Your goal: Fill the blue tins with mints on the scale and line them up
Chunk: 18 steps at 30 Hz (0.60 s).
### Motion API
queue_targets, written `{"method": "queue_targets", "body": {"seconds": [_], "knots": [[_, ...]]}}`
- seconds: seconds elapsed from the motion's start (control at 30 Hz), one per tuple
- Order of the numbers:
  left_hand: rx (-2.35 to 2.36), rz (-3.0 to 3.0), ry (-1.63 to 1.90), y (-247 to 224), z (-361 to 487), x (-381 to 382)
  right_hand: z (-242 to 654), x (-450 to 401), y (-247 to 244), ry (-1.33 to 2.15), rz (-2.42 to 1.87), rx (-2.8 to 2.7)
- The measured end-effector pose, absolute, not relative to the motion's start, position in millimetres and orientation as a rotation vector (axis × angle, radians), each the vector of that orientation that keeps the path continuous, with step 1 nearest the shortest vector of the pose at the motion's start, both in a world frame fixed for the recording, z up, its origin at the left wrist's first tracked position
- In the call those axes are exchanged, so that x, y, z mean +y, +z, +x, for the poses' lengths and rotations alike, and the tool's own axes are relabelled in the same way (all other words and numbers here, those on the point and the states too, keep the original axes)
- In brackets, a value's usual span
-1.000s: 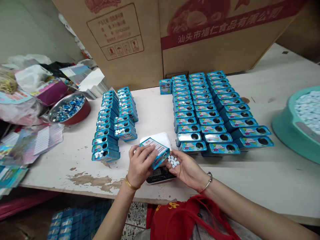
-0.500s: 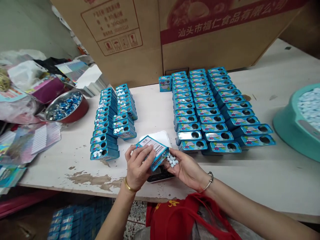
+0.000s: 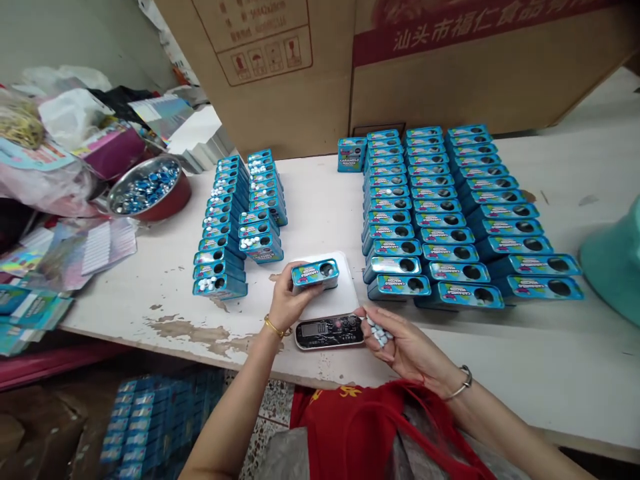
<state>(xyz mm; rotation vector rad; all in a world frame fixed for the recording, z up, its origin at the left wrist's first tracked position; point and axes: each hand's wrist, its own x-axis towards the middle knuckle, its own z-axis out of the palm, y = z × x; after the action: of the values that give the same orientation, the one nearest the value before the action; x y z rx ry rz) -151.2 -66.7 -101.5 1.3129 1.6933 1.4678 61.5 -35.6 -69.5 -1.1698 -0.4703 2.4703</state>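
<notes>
My left hand [image 3: 291,293] grips a blue tin [image 3: 315,273] upright over the white plate of a scale [image 3: 345,288]. The tin's round top opening shows some candies inside. The scale's display [image 3: 314,329] reads 0.0. My right hand [image 3: 400,343] is cupped around a small pile of pale blue candies [image 3: 379,332], beside the right end of the scale's black panel. Rows of blue tins with round openings [image 3: 445,237] stand to the right. Two more rows [image 3: 220,257] stand to the left, several with white candies on top.
A metal bowl of blue wrapped pieces [image 3: 183,200] sits at the left, near plastic bags [image 3: 75,120] and sheets. A large cardboard box [image 3: 280,107] stands behind the tins. A teal tub [image 3: 613,260] is at the right edge. More tins [image 3: 145,420] lie below the table.
My left hand has turned the tin upright and moved it over the scale. My right hand has drawn away from the tin, to the right, with the candies. The view has shifted.
</notes>
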Motion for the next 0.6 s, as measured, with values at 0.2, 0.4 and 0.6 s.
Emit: {"method": "queue_targets", "body": {"seconds": [0.2, 0.4, 0.6], "knots": [[1.638, 1.436, 1.439, -92, -168, -77, 71, -40, -79, 2.549, -1.147, -0.672], [1.714, 1.167, 1.795, -86, -194, -105, 76, -42, -81, 2.615, -1.109, -0.686], [1.838, 0.872, 1.858, -101, -197, -131, 76, -43, -79, 2.613, -1.131, -0.732]]}}
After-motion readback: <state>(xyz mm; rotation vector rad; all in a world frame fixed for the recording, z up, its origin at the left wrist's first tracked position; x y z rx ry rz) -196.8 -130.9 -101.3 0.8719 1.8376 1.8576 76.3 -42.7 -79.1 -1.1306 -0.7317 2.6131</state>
